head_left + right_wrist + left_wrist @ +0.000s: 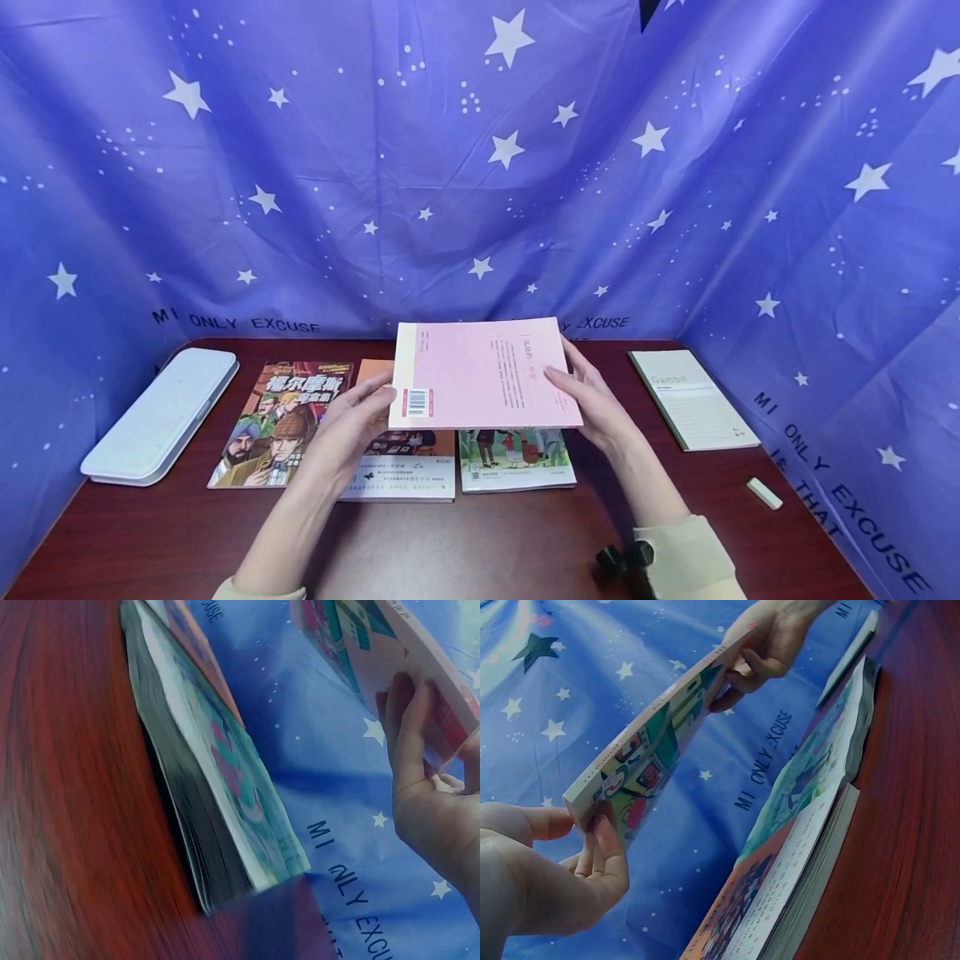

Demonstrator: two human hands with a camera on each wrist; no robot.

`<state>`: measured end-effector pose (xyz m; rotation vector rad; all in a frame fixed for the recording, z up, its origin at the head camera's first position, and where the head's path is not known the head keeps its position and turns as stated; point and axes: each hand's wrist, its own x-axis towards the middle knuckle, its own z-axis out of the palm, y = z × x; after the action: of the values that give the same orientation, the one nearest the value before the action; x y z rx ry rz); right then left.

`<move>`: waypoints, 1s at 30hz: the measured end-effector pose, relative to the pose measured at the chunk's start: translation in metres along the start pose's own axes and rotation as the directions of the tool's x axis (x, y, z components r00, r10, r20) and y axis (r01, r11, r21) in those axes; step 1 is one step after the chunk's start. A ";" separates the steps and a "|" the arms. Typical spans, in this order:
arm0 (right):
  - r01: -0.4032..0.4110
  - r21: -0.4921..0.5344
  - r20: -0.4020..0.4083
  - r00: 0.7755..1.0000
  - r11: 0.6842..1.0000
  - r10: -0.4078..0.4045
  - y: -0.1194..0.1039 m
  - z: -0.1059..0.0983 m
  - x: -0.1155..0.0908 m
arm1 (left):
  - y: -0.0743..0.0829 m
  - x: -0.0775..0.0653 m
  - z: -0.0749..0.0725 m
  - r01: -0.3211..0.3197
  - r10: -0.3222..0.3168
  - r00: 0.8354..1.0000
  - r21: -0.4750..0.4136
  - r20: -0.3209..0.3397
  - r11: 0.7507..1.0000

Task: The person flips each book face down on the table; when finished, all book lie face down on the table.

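A pink book (465, 375) is held up above the table, its pink cover with a barcode facing the head camera. My left hand (360, 417) pinches its left edge, thumb on the pink side and fingers underneath. On the opposite edge, my right hand (592, 396) grips it the same way. The left wrist view shows the book's colourful illustrated underside (649, 765). Beneath it lie an orange and white book (408, 479) and a green illustrated book (517, 462), both partly hidden by the pink book.
A comic-style book (281, 425) lies left of the orange one. Further left is a white case (161, 417). On the right lie a notebook (701, 404) and a small white block (765, 492). A blue starry curtain (450, 167) surrounds the dark red table (450, 550).
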<state>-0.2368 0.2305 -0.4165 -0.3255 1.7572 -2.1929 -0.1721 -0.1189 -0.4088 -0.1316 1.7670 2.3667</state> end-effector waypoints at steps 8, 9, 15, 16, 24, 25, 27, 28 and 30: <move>-0.060 -0.028 0.069 0.996 0.998 0.062 -0.010 -0.009 -0.001 | -0.004 0.005 0.006 -0.013 0.013 1.000 -0.052 0.003 0.999; -0.064 -0.036 0.082 0.994 0.997 0.067 -0.011 -0.010 -0.001 | -0.004 0.006 0.006 -0.012 0.012 1.000 -0.058 0.004 0.998; -0.072 -0.081 0.199 0.976 0.994 0.086 -0.018 -0.019 0.000 | -0.004 0.009 0.006 0.009 -0.009 1.000 -0.050 -0.008 0.999; -0.077 -0.083 0.213 0.973 0.994 0.093 -0.018 -0.020 -0.001 | -0.004 0.009 0.007 0.012 -0.013 1.000 -0.048 -0.008 0.999; -0.130 -0.151 0.246 0.955 0.980 0.165 -0.018 -0.031 -0.003 | -0.002 0.009 0.010 0.029 -0.030 0.999 -0.035 -0.024 0.999; -0.133 -0.159 0.250 0.953 0.978 0.171 -0.018 -0.032 -0.003 | -0.002 0.009 0.010 0.031 -0.032 0.999 -0.028 -0.026 0.999; -0.135 -0.170 0.254 0.951 0.976 0.176 -0.017 -0.035 -0.002 | -0.002 0.010 0.010 0.033 -0.033 0.999 -0.007 -0.019 0.999; -0.134 -0.172 0.257 0.950 0.976 0.176 -0.017 -0.036 -0.002 | -0.002 0.011 0.011 0.030 -0.030 0.999 0.005 -0.011 1.000; -0.131 -0.178 0.260 0.950 0.975 0.175 -0.018 -0.041 -0.001 | -0.003 0.012 0.012 0.024 -0.025 1.000 0.032 0.017 0.999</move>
<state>-0.2522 0.2712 -0.4079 -0.4872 1.7410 -1.8075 -0.1828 -0.1058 -0.4104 -0.1270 1.7839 2.3145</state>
